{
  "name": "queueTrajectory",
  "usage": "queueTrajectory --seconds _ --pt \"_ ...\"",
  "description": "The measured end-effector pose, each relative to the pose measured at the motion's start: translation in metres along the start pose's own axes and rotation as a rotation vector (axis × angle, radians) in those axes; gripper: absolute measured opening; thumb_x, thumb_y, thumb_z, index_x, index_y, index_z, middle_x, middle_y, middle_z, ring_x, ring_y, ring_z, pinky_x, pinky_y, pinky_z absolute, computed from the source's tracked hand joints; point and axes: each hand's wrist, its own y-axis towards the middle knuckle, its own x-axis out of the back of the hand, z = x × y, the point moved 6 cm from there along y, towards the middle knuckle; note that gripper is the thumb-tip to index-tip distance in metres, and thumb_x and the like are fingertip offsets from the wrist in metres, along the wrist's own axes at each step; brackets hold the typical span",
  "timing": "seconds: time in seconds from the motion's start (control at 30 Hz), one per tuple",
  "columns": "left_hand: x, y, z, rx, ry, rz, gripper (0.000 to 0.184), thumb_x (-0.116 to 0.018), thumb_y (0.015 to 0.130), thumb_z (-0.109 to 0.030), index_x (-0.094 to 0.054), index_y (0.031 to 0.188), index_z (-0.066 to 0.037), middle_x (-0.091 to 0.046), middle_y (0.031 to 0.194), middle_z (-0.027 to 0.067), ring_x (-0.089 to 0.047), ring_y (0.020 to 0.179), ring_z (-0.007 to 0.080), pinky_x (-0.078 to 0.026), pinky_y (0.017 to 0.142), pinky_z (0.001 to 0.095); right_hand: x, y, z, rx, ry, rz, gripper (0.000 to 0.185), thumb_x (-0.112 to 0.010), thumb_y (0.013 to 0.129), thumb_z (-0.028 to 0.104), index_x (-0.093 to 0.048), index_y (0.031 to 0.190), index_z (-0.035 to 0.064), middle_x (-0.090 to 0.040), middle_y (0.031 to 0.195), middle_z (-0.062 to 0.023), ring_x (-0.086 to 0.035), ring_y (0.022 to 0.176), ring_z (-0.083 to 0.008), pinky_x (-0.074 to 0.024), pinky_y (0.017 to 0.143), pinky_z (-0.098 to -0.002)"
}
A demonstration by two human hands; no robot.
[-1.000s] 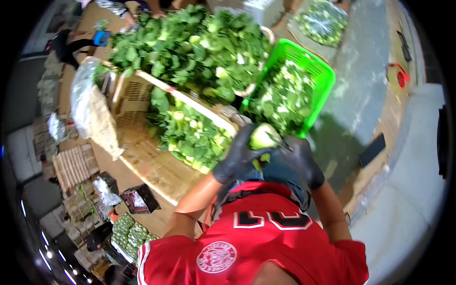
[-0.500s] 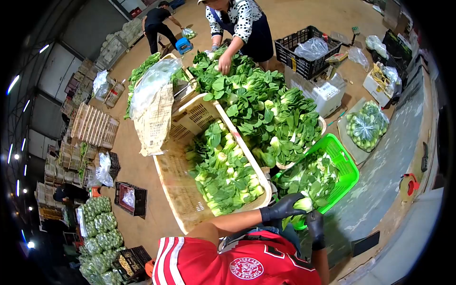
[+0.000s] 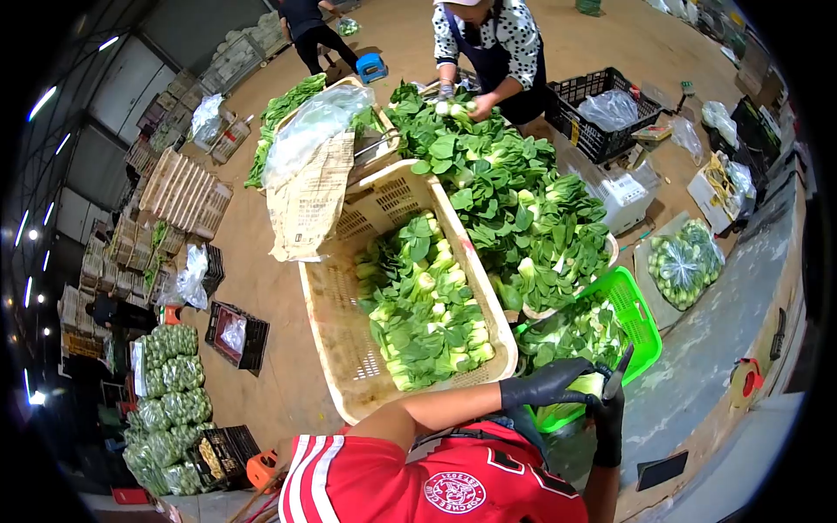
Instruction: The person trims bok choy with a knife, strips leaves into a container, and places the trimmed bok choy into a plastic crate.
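Note:
My left hand point(image 3: 549, 384), in a black glove, is closed around a bok choy point(image 3: 589, 383) in front of the green basket point(image 3: 643, 324). My right hand point(image 3: 609, 410), also gloved, is at the base of the same bok choy with its fingers bent. A slim dark shape points up from it; I cannot tell whether that is a finger or a small tool. Loose leaves point(image 3: 575, 336) fill the green basket. To the left, a cream plastic crate point(image 3: 327, 340) holds several bok choy point(image 3: 427, 305). Beyond lies a large heap of bok choy point(image 3: 514, 209).
Across the heap a co-worker point(image 3: 493, 44) handles bok choy. A black crate point(image 3: 602, 109) stands on the floor at the upper right, near a bagged bundle of greens point(image 3: 684, 261). At right are a tape roll point(image 3: 745, 381) and a dark flat object point(image 3: 662, 471). Bagged vegetables point(image 3: 170, 410) are stacked at left.
The view has shifted, so most things sit differently in it. My right hand has moved up against the bok choy base. The co-worker's hands have come together around bok choy.

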Motion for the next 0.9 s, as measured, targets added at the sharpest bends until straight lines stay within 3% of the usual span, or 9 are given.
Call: queueTrajectory --seconds 0.1,0.2,0.4,0.53,0.6,0.73,0.77,0.8,0.9 --pt "0.018 -0.009 0.0 0.022 -0.048 0.033 0.054 -0.061 0.081 -0.036 -0.044 0.12 -0.004 -0.053 0.108 0.0186 -0.053 0.098 0.0357 -0.043 0.083 0.0413 -0.01 0.002 0.004 -0.049 -0.014 0.103 0.044 -0.058 0.071 0.001 -0.051 0.114 -0.0019 -0.058 0.087 -0.006 -0.056 0.074 -0.0138 -0.0465 0.065 -0.0259" --pt "0.027 -0.017 0.015 0.071 -0.109 0.05 0.05 -0.057 0.085 -0.035 -0.046 0.118 0.0 -0.054 0.108 0.0218 -0.053 0.099 0.0371 -0.043 0.083 0.0416 -0.025 0.002 0.016 -0.142 0.061 0.136 0.044 -0.061 0.076 0.013 -0.048 0.115 -0.0011 -0.053 0.071 0.0005 -0.049 0.053 -0.007 -0.0395 0.046 -0.0214" --pt "0.039 -0.041 0.046 0.265 -0.135 -0.041 0.057 -0.052 0.088 -0.041 -0.045 0.12 0.005 -0.052 0.114 0.026 -0.052 0.106 0.0358 -0.042 0.089 0.039 -0.044 0.02 0.016 -0.158 0.015 0.114 0.041 -0.063 0.073 0.017 -0.053 0.108 -0.0015 -0.054 0.073 -0.0007 -0.047 0.052 -0.0072 -0.0389 0.047 -0.022" --pt "0.039 -0.053 0.044 0.299 -0.04 -0.03 0.075 -0.066 0.074 -0.047 -0.041 0.124 0.004 -0.053 0.111 0.0272 -0.052 0.102 0.0394 -0.041 0.087 0.0418 -0.05 0.028 0.02 -0.076 -0.134 0.116 0.034 -0.067 0.069 0.017 -0.056 0.096 0.0004 -0.055 0.072 -0.001 -0.048 0.054 -0.0085 -0.0402 0.049 -0.0235" --pt "0.044 -0.057 0.044 0.317 0.073 0.032 0.069 -0.068 0.072 -0.041 -0.044 0.12 0.002 -0.056 0.105 0.0249 -0.055 0.097 0.0378 -0.043 0.083 0.0415 -0.052 0.033 0.019 0.105 -0.389 0.165 0.031 -0.07 0.067 0.016 -0.057 0.091 0.0018 -0.055 0.071 -0.0008 -0.049 0.056 -0.0098 -0.0413 0.052 -0.0251" --pt "0.046 -0.063 0.058 0.317 0.421 0.112 0.055 -0.068 0.068 -0.035 -0.05 0.108 -0.002 -0.06 0.092 0.0191 -0.059 0.086 0.0344 -0.046 0.074 0.042 -0.059 0.027 0.0 -0.146 -0.323 0.249 0.026 -0.07 0.066 0.015 -0.056 0.085 0.0029 -0.055 0.069 -0.0034 -0.05 0.06 -0.0118 -0.0428 0.057 -0.0288" --pt "0.055 -0.07 0.061 0.316 0.417 0.008 0.047 -0.069 0.067 -0.033 -0.052 0.101 -0.004 -0.061 0.084 0.0161 -0.061 0.08 0.0333 -0.047 0.069 0.0426 -0.054 0.024 0.0 -0.22 -0.244 0.234 0.023 -0.068 0.068 0.013 -0.055 0.084 0.0025 -0.055 0.067 -0.0043 -0.05 0.06 -0.0112 -0.0429 0.057 -0.0287" --pt "0.067 -0.073 0.065 0.499 0.358 0.011 0.055 -0.07 0.067 -0.035 -0.051 0.11 -0.006 -0.062 0.089 0.0169 -0.061 0.084 0.0335 -0.047 0.072 0.0408 -0.045 0.028 -0.006 -0.187 -0.301 0.151 0.023 -0.068 0.069 0.013 -0.055 0.084 0.0024 -0.055 0.068 -0.0044 -0.05 0.061 -0.0115 -0.043 0.058 -0.0288" --pt "0.121 -0.08 0.106 0.486 -0.1 -0.335 0.055 -0.068 0.074 -0.036 -0.051 0.117 -0.006 -0.063 0.099 0.0127 -0.061 0.09 0.0251 -0.047 0.081 0.0358 -0.005 0.035 -0.055 0.014 -0.494 -0.079 0.021 -0.066 0.071 0.01 -0.054 0.086 0.0018 -0.056 0.075 -0.0054 -0.051 0.066 -0.0139 -0.0431 0.062 -0.0296"
